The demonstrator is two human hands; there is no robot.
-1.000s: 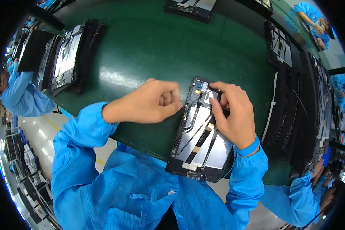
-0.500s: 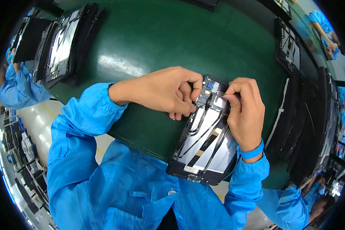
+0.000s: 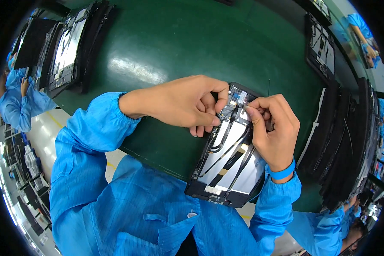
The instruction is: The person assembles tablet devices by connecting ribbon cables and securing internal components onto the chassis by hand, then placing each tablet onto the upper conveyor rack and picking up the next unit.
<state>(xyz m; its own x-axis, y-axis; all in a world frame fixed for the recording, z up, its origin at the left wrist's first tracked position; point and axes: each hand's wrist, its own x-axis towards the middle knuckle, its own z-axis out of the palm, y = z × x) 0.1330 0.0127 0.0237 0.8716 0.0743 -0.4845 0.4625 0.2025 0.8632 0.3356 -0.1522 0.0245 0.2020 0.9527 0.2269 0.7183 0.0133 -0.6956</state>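
The left hand (image 3: 181,102) and right hand (image 3: 275,130) are curling over the open tablet (image 3: 228,164), both pinching small parts between thumb and fingertips at its top end.

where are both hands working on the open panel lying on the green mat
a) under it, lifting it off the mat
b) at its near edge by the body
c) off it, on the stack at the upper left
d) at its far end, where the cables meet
d: the left hand and right hand both pinch at the far end of the open panel, where the black cables converge; the panel lies flat on the green mat.
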